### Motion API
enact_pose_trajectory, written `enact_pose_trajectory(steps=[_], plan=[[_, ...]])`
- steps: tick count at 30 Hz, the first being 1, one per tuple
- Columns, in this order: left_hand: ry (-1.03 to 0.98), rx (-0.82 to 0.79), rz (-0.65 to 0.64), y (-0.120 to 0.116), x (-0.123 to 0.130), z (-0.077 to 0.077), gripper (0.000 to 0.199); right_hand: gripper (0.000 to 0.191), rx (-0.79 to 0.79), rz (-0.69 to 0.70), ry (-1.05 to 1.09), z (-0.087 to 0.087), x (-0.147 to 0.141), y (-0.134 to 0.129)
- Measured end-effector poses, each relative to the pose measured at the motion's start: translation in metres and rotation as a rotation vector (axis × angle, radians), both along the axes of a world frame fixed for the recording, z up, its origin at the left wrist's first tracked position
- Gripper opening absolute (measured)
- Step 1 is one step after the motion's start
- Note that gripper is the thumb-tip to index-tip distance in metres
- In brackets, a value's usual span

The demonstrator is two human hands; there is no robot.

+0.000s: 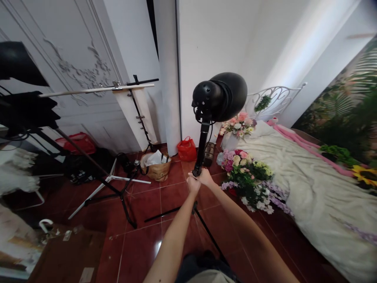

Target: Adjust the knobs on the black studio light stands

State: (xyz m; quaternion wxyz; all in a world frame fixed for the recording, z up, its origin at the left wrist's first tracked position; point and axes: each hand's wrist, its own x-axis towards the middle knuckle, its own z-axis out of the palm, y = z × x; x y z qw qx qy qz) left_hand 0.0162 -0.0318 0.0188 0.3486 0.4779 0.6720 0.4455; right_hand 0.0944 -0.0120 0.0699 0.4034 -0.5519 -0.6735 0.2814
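Observation:
A black studio lamp with a round reflector point(229, 96) sits on top of a black stand point(202, 145) in the middle of the view. Both hands are closed round the stand's pole below the lamp. My left hand point(193, 184) is on the left side of the pole, and my right hand point(205, 177) is against it on the right, slightly higher. A thin cable hangs beside the pole. Beneath my hands the stand's legs spread over the red tiled floor point(141, 243).
Flower bunches point(250, 177) stand right of the stand, beside a cream-covered bed point(318, 200). Further left are a woven basket point(157, 169), a red bag point(187, 150), a white-legged stand point(110, 177) and other black lamps point(25, 114). A brown box point(70, 255) lies lower left.

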Motion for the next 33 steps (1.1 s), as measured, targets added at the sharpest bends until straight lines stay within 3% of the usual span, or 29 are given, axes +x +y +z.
enact_pose_trajectory(steps=[4, 9, 12, 15, 22, 26, 30, 33], plan=[[0.050, 0.055, 0.065, 0.008, 0.008, 0.010, 0.022, 0.030, 0.057, -0.047, -0.018, 0.026, 0.000, 0.000], [-0.002, 0.175, 0.130, 0.012, 0.017, 0.018, 0.024, 0.034, 0.186, -0.112, 0.149, 0.082, -0.008, 0.000], [-0.022, 0.156, 0.140, 0.011, 0.018, 0.019, 0.022, 0.036, 0.199, -0.126, 0.243, 0.115, -0.012, 0.003], [-0.047, 0.106, 0.171, 0.012, 0.020, 0.019, 0.021, 0.038, 0.203, -0.131, 0.301, 0.136, -0.015, 0.004], [-0.059, 0.046, 0.179, 0.015, 0.019, 0.023, 0.019, 0.036, 0.155, -0.266, 0.364, 0.150, -0.027, -0.003], [-0.160, 0.129, 0.069, 0.016, 0.014, 0.020, 0.020, 0.035, 0.171, -0.310, 0.400, 0.155, -0.032, -0.003], [-0.254, 0.218, -0.013, 0.018, 0.011, 0.016, 0.021, 0.037, 0.198, -0.236, 0.396, 0.155, -0.029, 0.006], [-0.218, 0.148, -0.004, 0.018, 0.012, 0.017, 0.021, 0.040, 0.195, -0.203, 0.375, 0.153, -0.026, 0.012]])
